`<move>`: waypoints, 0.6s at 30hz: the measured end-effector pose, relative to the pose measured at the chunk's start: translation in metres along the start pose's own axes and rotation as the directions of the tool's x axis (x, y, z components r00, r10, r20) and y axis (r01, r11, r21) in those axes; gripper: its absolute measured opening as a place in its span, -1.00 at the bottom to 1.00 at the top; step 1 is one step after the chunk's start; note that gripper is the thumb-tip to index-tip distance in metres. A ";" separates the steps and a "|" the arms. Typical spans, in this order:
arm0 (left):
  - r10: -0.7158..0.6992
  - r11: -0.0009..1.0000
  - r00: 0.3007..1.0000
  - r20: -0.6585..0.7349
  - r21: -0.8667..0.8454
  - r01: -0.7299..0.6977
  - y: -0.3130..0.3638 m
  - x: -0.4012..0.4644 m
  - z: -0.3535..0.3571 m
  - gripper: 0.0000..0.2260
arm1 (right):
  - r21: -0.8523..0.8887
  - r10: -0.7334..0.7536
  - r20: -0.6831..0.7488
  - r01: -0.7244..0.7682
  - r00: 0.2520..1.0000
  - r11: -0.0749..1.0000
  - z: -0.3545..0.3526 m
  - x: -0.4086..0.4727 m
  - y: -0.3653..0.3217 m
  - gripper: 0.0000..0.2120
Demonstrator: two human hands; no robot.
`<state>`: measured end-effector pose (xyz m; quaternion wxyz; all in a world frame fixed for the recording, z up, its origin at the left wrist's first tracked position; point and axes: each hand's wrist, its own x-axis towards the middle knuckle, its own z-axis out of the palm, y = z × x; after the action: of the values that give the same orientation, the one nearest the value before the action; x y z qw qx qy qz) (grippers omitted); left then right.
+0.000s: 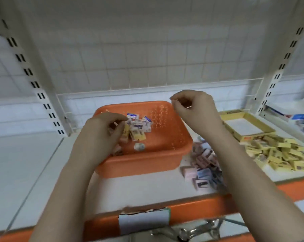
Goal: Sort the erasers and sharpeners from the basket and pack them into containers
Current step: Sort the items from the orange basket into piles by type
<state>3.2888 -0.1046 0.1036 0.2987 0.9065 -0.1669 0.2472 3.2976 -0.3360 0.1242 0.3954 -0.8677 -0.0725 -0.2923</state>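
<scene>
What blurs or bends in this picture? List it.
Head view: motion blur smears the pink and blue packets beside the orange basket and both hands; wide-angle distortion splays the shelf uprights outward; lighting is soft and even, no harsh glare.
</scene>
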 end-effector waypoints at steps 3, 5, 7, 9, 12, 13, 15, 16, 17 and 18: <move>-0.037 0.999 0.999 0.001 -0.035 0.037 -0.016 -0.005 -0.003 -0.86 | -0.192 -0.015 0.300 0.076 0.954 0.979 0.042 0.035 -0.015 -0.87; -0.079 0.996 0.997 0.017 -0.048 0.080 -0.018 -0.006 -0.002 -0.87 | -0.329 0.052 0.507 0.137 0.860 0.934 0.070 0.055 -0.014 -0.86; -0.141 0.990 0.989 0.040 -0.012 0.142 -0.015 -0.007 0.002 -0.86 | -0.442 0.148 0.653 0.214 0.743 0.871 0.094 0.065 -0.009 -0.80; -0.220 0.975 0.975 0.036 0.032 0.219 -0.014 -0.008 0.003 -0.84 | -0.484 0.201 0.730 0.286 0.653 0.827 0.112 0.066 -0.006 -0.71; -0.319 0.946 0.948 -0.008 0.057 0.319 -0.015 -0.009 0.002 -0.83 | -0.499 0.271 0.721 0.208 0.638 0.841 0.127 0.065 -0.005 -0.63; -0.335 0.940 0.942 -0.021 0.066 0.336 -0.015 -0.009 0.002 -0.83 | -0.514 0.307 0.719 0.179 0.624 0.839 0.130 0.065 -0.006 -0.61; -0.354 0.932 0.935 -0.032 0.076 0.355 -0.016 -0.009 0.002 -0.82 | -0.565 0.412 0.733 0.147 0.542 0.812 0.137 0.063 -0.007 -0.54; -0.359 0.930 0.933 -0.033 0.073 0.361 -0.016 -0.009 0.002 -0.82 | -0.580 0.452 0.732 0.118 0.510 0.806 0.140 0.062 -0.008 -0.53; -0.363 0.929 0.931 -0.031 0.066 0.364 -0.016 -0.009 0.001 -0.81 | -0.583 0.479 0.730 0.080 0.488 0.808 0.143 0.061 -0.007 -0.53; -0.365 0.928 0.930 -0.031 0.060 0.366 -0.016 -0.009 0.000 -0.81 | -0.576 0.496 0.729 0.031 0.472 0.817 0.144 0.060 -0.007 -0.54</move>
<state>3.2888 -0.0911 0.0909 0.3115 0.9286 0.0159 0.2010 3.4094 -0.2328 0.0882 0.0968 -0.9677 -0.0524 0.2268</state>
